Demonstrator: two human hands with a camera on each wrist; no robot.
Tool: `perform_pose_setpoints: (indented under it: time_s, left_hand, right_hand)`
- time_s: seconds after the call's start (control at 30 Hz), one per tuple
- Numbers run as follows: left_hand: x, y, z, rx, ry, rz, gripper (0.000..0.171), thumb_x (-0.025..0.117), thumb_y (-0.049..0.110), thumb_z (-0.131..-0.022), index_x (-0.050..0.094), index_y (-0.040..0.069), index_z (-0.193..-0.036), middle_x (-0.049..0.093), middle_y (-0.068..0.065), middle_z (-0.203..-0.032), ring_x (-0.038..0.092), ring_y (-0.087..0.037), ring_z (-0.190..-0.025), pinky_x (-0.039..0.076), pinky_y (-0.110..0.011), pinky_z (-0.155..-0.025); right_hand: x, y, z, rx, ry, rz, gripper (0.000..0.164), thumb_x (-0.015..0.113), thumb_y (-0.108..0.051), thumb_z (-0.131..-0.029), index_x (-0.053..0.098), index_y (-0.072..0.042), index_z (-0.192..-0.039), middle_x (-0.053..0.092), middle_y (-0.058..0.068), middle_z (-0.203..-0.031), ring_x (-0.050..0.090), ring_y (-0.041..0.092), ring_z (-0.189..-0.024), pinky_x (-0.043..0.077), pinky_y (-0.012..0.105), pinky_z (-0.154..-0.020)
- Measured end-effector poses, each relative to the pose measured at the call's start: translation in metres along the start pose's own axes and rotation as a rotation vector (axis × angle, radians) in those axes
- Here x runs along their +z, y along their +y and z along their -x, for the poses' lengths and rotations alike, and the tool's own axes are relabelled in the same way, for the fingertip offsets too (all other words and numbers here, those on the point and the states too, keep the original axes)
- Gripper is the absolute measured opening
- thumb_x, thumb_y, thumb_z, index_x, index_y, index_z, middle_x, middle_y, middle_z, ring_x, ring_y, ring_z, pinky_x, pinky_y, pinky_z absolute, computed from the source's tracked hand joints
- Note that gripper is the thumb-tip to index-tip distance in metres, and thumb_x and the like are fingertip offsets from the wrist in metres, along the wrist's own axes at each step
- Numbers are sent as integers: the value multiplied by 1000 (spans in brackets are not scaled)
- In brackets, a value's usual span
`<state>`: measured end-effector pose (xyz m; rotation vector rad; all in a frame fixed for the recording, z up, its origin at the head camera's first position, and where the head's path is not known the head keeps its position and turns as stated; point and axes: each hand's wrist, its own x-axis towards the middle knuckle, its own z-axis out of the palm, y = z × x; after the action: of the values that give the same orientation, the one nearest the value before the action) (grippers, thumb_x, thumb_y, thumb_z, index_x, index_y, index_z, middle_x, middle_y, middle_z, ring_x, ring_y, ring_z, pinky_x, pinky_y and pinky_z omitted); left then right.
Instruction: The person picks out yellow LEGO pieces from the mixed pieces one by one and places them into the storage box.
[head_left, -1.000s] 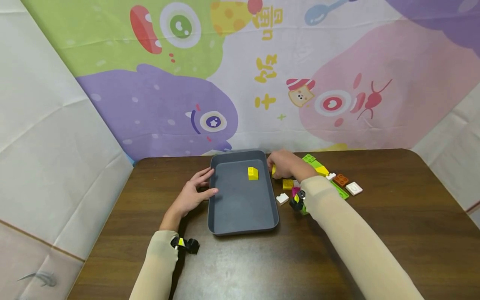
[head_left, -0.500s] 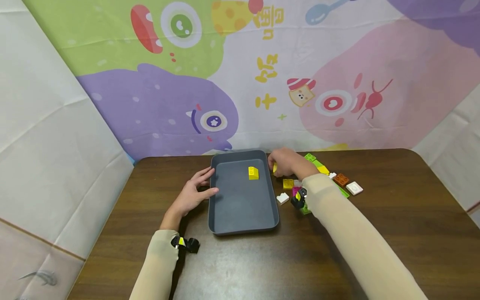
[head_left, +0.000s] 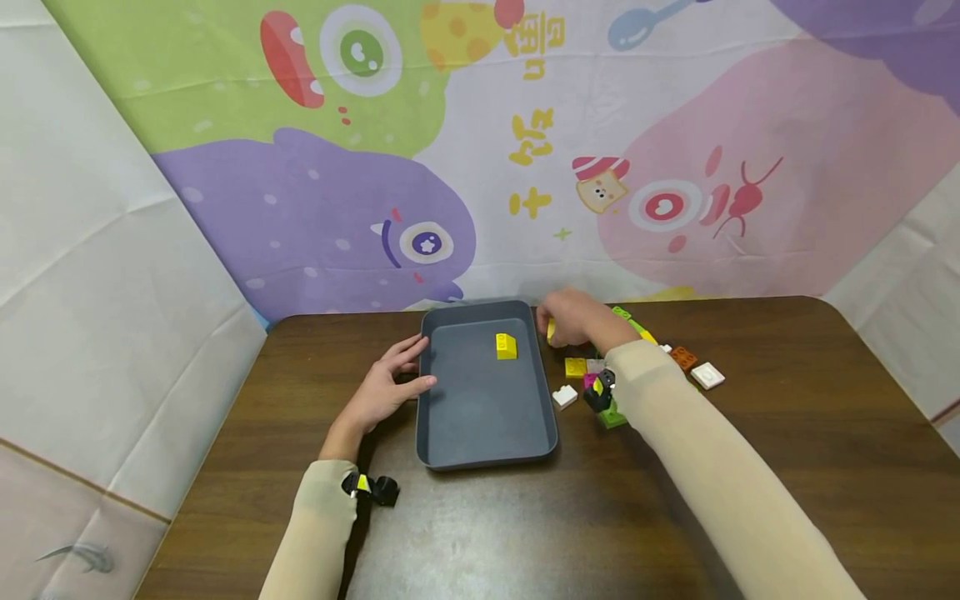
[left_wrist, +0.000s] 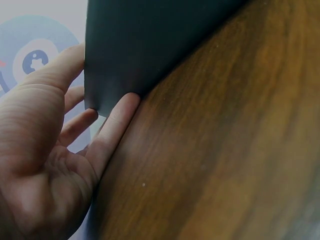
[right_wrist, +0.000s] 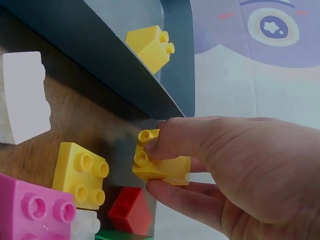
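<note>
My right hand pinches a yellow sloped toy brick between thumb and fingers, just outside the far right corner of the grey tray. Two studs of this brick show in the right wrist view. Another yellow sloped brick sits inside the tray, toward its far right. On the tray's left side, my left hand touches the wall and rim with fingers spread and fairly straight. In the left wrist view its little finger lies low along the tray's outer wall.
Right of the tray lie a white brick, a flat yellow brick, a pink brick and a red brick. Farther right are an orange-brown brick and a white square piece. A printed cloth hangs behind the table.
My right hand has shifted slightly up and toward the far edge with the yellow brick in its fingers. My left hand and the tray stay in place.
</note>
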<state>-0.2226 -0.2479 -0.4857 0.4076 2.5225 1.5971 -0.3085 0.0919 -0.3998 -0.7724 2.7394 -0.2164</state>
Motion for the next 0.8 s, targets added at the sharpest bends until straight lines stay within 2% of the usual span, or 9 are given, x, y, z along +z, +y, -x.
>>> perform_pose_setpoints:
  time_s: [0.23,0.8]
  left_hand:
    - [0,0,0,2,2,5,73,75,25,-91,41,14,-154,26,-4,-165,50,-36,-128,61,-26,-77]
    - [0,-2,-1,0,-3,7,74,75,27,-91,40,14,-154,27,-1,-165,50,-36,-128,63,-29,-78]
  right_hand:
    - [-5,1,1,-9,20,4,14,77,-7,-81,74,-11,-94,72,10,-108,58,30,-90,52,42,-80]
    - [-16,-2,2,-12,27,-6,10,78,-7,-81,73,-11,-90,71,13,-109,57,30,-93,53,42,-81]
